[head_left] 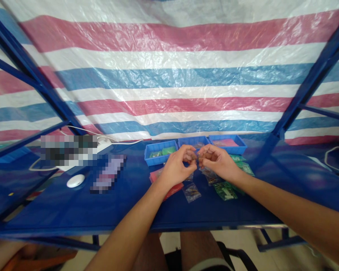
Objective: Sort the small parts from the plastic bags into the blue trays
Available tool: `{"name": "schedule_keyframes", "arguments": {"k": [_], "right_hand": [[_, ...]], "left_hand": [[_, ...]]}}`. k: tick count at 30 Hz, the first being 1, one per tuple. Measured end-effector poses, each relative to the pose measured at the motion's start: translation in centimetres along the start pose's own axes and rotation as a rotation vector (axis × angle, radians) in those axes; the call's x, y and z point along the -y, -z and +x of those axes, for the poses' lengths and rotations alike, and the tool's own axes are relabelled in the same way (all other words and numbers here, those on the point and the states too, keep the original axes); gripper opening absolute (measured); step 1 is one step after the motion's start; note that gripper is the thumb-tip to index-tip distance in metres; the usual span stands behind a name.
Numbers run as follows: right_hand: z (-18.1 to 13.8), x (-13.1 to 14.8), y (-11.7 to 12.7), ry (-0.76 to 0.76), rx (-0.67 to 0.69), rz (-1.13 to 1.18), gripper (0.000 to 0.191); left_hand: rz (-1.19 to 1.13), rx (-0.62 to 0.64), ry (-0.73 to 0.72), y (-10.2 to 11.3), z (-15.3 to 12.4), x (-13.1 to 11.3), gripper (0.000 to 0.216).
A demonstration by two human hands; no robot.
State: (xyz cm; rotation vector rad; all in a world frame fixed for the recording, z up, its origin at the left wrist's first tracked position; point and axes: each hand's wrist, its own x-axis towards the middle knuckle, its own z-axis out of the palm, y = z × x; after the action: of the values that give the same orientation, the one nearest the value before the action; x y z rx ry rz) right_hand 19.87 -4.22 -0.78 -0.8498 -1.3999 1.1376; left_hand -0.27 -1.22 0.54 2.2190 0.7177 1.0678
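Behind the table, from ten to two o'clock, a large plastic sheet [169, 60] with red, white and blue stripes is hung; the hours are counted from the place where the hands meet, twelve being away from the body. Below it the blue table [56, 207] is stretched from left to right, and a sloping blue post [39, 79] is seen at ten o'clock, another post [312, 75] at two.

Over the table the left hand [178, 165] and the right hand [222, 162] are brought close together, with the fingers of both bent. Between their fingertips a small thing [197, 157] is pinched by both, at the centre of the clock; what it is cannot be told.

Just beyond, three blue bins are set in a row: the left bin [161, 161], with green pieces inside, toward ten o'clock, the middle bin [193, 140] at twelve, the right bin [235, 150], with something pink inside, at two. Red packets [173, 191] are laid at eight o'clock, partly covered by the left arm, and a green circuit board [226, 191] is placed at four. A small clear bag [192, 192] is found at six. Far toward nine, a white oval object [75, 181] is left on the table.
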Motion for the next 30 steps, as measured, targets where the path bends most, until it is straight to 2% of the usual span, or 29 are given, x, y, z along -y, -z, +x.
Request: {"name": "schedule_keyframes", "arguments": {"k": [2,5,7,10,14,18,25,27,30], "right_hand": [[0.1,0.1,0.3,0.003,-0.048,-0.018,0.027],[0.3,0.2,0.8,0.026,-0.147,-0.052,0.026],[0.3,0.1,1.0,0.042,-0.155,-0.065,0.028],[0.2,0.1,1.0,0.047,-0.095,-0.073,0.031],[0.0,0.7,0.5,0.061,-0.060,-0.128,0.034],[-0.2,1.1,0.3,0.078,-0.026,-0.196,0.033],[0.3,-0.4,1.0,0.120,-0.135,-0.201,0.037],[0.3,-0.5,1.0,0.105,-0.103,-0.198,0.041],[0.1,-0.1,0.8,0.076,-0.027,-0.221,0.034]], "left_hand": [[0.064,-0.055,-0.039,0.1,0.0,0.0,0.043],[0.194,-0.118,-0.118,0.2,0.0,-0.2,0.030],[0.215,-0.074,-0.162,0.2,-0.1,-0.4,0.023],[0.173,0.018,-0.185,0.0,-0.2,-0.4,0.026],[0.177,-0.039,-0.094,0.0,-0.1,-0.1,0.028],[0.202,-0.094,0.015,0.3,0.1,-0.1,0.022],[0.038,-0.092,0.093,0.4,0.1,-0.5,0.016],[0.010,-0.072,0.087,0.3,0.0,-0.6,0.015],[0.006,-0.018,0.054,0.2,-0.1,-0.7,0.012]]}}
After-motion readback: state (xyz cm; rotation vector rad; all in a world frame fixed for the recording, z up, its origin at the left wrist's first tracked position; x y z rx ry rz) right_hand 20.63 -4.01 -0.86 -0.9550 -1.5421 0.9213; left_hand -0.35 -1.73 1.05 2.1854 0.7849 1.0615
